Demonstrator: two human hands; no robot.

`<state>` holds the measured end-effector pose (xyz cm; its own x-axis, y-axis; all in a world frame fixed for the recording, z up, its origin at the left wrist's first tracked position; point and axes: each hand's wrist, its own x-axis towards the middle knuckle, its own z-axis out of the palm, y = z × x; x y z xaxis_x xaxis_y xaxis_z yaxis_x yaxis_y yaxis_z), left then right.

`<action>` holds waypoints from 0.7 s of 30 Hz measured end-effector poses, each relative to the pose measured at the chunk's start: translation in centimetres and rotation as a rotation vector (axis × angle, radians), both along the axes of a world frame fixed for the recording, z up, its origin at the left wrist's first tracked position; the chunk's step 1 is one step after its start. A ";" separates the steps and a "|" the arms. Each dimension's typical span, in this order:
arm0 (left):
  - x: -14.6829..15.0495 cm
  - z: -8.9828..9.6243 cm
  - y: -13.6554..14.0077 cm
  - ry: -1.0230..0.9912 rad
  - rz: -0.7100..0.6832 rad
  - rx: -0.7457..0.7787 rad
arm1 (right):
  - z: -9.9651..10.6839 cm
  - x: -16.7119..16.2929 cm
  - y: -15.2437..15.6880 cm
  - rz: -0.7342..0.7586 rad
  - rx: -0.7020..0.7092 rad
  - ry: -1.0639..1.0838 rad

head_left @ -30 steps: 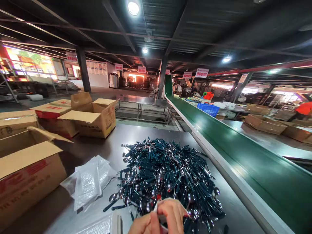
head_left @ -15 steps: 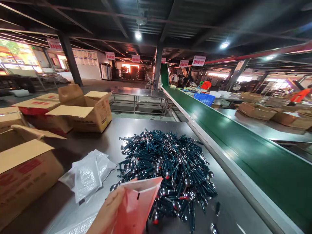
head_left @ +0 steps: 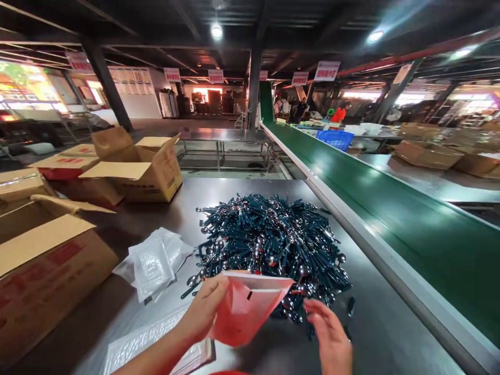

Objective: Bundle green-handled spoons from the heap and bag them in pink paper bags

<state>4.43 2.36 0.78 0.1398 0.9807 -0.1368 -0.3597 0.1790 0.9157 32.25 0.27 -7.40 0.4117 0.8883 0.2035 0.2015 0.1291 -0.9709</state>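
Note:
My left hand (head_left: pixel 209 307) is closed on the edge of a red and white mailer bag (head_left: pixel 244 315), which hangs tilted with its mouth facing up over the near side of a pile of spoons. The spoons (head_left: pixel 269 234) have dark green handles and shiny metal bowls, and a few show red bits. At the pile's near right edge is my right hand (head_left: pixel 330 336), its fingers loosely bent and apart, with nothing visible in them. White padded mailers (head_left: pixel 156 263) lie left of the pile. Another stack of mailers (head_left: pixel 156 338) is partly under my left forearm.
Open cardboard boxes (head_left: pixel 136 172) stand on the steel table's left side, one (head_left: pixel 58 281) close by. A green conveyor belt (head_left: pixel 390 203) runs along the right. Beyond it are a blue basket (head_left: pixel 335 139), more boxes and a person in orange (head_left: pixel 339 115).
My right hand has come into view at the lower right of the pile. The left hand and mailer bag have shifted right and up in view. The camera has tilted slightly down.

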 end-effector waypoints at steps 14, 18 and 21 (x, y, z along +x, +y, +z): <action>-5.1 2.7 -0.2 0.358 -0.046 0.577 | 10.2 -7.0 2.6 0.673 0.546 -0.282; -5.9 4.7 -0.1 0.302 -0.279 0.668 | 11.6 -6.9 2.9 0.831 0.548 -0.144; -5.8 5.9 -0.4 0.349 -0.308 0.733 | 11.6 -6.6 2.9 0.777 0.480 -0.100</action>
